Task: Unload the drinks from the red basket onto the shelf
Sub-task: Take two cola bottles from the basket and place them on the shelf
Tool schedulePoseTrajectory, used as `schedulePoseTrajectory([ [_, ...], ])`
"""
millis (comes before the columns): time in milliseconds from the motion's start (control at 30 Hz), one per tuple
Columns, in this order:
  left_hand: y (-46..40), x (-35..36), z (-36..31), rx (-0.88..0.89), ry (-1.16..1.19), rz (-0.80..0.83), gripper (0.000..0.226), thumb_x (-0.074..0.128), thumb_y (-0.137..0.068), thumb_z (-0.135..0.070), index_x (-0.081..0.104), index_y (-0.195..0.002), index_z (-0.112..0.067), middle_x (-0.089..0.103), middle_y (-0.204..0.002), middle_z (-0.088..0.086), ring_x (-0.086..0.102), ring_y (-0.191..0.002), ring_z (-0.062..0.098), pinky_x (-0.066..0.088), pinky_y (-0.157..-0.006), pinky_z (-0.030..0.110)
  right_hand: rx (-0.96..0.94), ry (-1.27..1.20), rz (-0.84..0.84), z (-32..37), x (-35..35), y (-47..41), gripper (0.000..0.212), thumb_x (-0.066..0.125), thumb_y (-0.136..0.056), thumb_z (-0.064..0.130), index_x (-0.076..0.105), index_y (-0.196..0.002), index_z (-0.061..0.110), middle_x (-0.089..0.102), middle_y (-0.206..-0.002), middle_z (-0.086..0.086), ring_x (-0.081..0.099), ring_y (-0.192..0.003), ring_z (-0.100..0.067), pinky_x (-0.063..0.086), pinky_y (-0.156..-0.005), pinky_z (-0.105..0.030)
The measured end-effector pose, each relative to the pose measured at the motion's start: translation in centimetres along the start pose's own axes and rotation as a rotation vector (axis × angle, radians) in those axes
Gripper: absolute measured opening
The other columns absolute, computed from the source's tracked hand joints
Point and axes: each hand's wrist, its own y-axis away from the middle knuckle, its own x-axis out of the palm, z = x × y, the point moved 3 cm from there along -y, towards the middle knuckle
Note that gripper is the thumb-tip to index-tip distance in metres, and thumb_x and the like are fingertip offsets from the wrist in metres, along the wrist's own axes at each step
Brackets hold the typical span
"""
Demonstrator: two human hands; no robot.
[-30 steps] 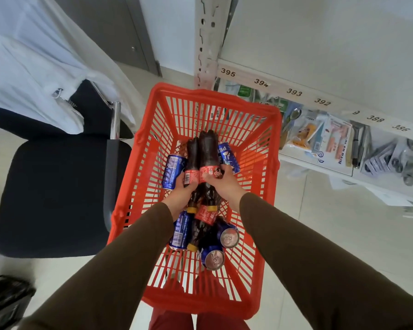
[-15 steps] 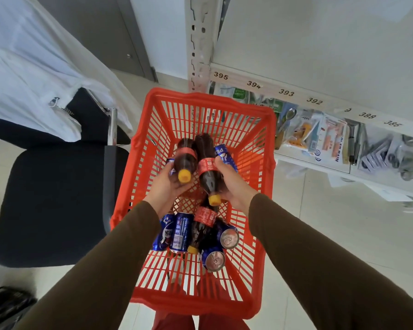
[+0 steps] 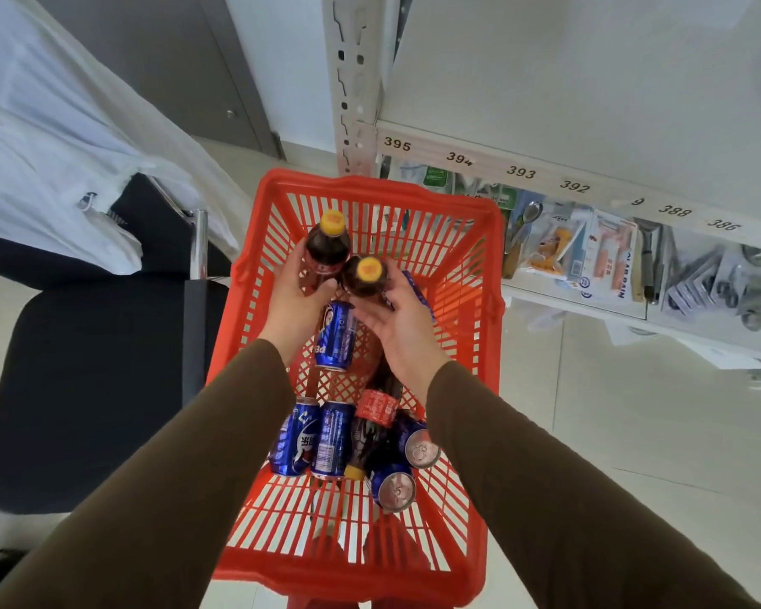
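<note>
Above the red basket (image 3: 493, 265), each hand's grip is wrapped round an upright bottle, left hand (image 3: 293, 296) on the left bottle (image 3: 328, 252), right hand (image 3: 398, 327) on the right bottle (image 3: 367, 276), with the shelf (image 3: 589, 169) up to the right.

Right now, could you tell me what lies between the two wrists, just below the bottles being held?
A blue can lies on the basket floor between the wrists, below both held bottles, in the head view.

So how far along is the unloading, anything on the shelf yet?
No drinks show on the shelf yet, so nothing looks done. In hand: the left hand holds one cola bottle and the right hand the other bottle, both upright over the basket. Left inside: a third bottle lying down and at least five blue cans, such as the can between the wrists.
</note>
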Motion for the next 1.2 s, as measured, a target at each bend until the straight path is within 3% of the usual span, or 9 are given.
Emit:
schedulePoseTrajectory([
  [100,-0.5,-0.3,-0.2,-0.013,-0.001,-0.002,0.062,0.064,-0.098,-0.016,0.036,-0.153,-0.024,0.044,-0.152,-0.005,0.041,-0.138,0.007,0.034,-0.116,0.032,-0.113,0.292,0.048,0.6,0.0,-0.3,0.073,0.049,-0.099,0.001,0.026,-0.159,0.035,0.062,-0.131,0.012,0.065,-0.120,-0.015,0.048,-0.107,-0.039],
  [167,-1.2,-0.3,-0.3,-0.001,0.019,0.006,0.058,0.063,-0.098,-0.015,0.036,-0.149,-0.020,0.047,-0.150,-0.003,0.044,-0.137,0.010,0.034,-0.119,0.041,-0.153,0.450,0.053,0.9,0.0,-0.7,0.083,0.063,-0.096,0.006,0.021,-0.159,0.042,0.061,-0.136,0.009,0.063,-0.121,-0.010,0.043,-0.112,-0.041],
  [333,-2.9,-0.5,-0.3,0.013,0.001,0.055,0.072,0.071,-0.094,-0.019,0.032,-0.154,-0.029,0.046,-0.152,-0.005,0.044,-0.140,0.012,0.037,-0.116,0.035,-0.259,0.584,0.046,0.9,0.3,-2.4,0.091,0.078,-0.088,0.017,0.025,-0.157,0.044,0.036,-0.159,0.009,0.048,-0.138,-0.016,0.039,-0.117,-0.048],
  [433,-3.6,-0.7,0.1,0.022,-0.023,0.059,0.062,0.074,-0.091,-0.024,0.043,-0.142,-0.039,0.057,-0.137,-0.016,0.052,-0.127,-0.001,0.043,-0.101,0.023,-0.344,0.679,0.019,1.3,0.4,-3.5,0.091,0.081,-0.084,0.017,0.030,-0.157,0.035,0.035,-0.160,0.007,0.037,-0.146,-0.017,0.036,-0.119,-0.048],
  [533,-4.0,-0.9,0.3,0.027,-0.023,0.070,0.056,0.075,-0.090,-0.025,0.048,-0.138,-0.036,0.061,-0.133,-0.015,0.056,-0.123,0.000,0.044,-0.103,0.027,-0.395,0.829,-0.015,1.9,0.5,-4.4,0.080,0.085,-0.080,0.026,0.043,-0.148,0.034,0.047,-0.150,0.001,0.038,-0.142,-0.025,0.034,-0.117,-0.051],
  [867,-1.3,-2.0,-2.8,0.031,0.065,0.118,0.053,0.074,-0.091,-0.027,0.052,-0.139,-0.034,0.066,-0.129,-0.015,0.062,-0.117,0.000,0.049,-0.087,0.016,-0.365,0.590,0.000,4.9,-0.2,-0.2,0.070,0.083,-0.083,0.021,0.049,-0.144,0.023,0.060,-0.139,0.002,0.055,-0.128,-0.015,0.043,-0.108,-0.035],
  [967,-0.1,-2.9,-5.1,0.044,0.091,0.152,0.049,0.075,-0.091,-0.022,0.055,-0.136,-0.028,0.068,-0.127,-0.006,0.065,-0.117,0.008,0.052,-0.096,0.028,-0.398,0.560,-0.019,6.8,0.0,2.5,0.062,0.081,-0.085,0.020,0.052,-0.140,0.020,0.063,-0.132,0.004,0.059,-0.113,0.001,0.045,-0.095,-0.016],
  [1033,0.8,-3.4,-7.1,0.073,0.081,0.176,0.048,0.076,-0.090,-0.019,0.057,-0.134,-0.023,0.069,-0.126,-0.002,0.067,-0.111,0.007,0.055,-0.095,0.026,-0.407,0.536,-0.019,8.1,-0.1,4.5,0.055,0.080,-0.086,0.022,0.055,-0.135,0.023,0.065,-0.125,0.010,0.061,-0.105,0.012,0.046,-0.089,-0.009],
  [1200,3.8,-3.6,-13.0,0.165,0.035,0.284,0.046,0.078,-0.088,-0.025,0.061,-0.131,-0.021,0.070,-0.125,0.001,0.066,-0.117,0.019,0.050,-0.103,0.034,-0.440,0.389,-0.104,11.2,-1.3,10.5,0.051,0.080,-0.086,0.028,0.056,-0.131,0.022,0.067,-0.122,0.005,0.064,-0.111,-0.006,0.052,-0.096,-0.032],
])
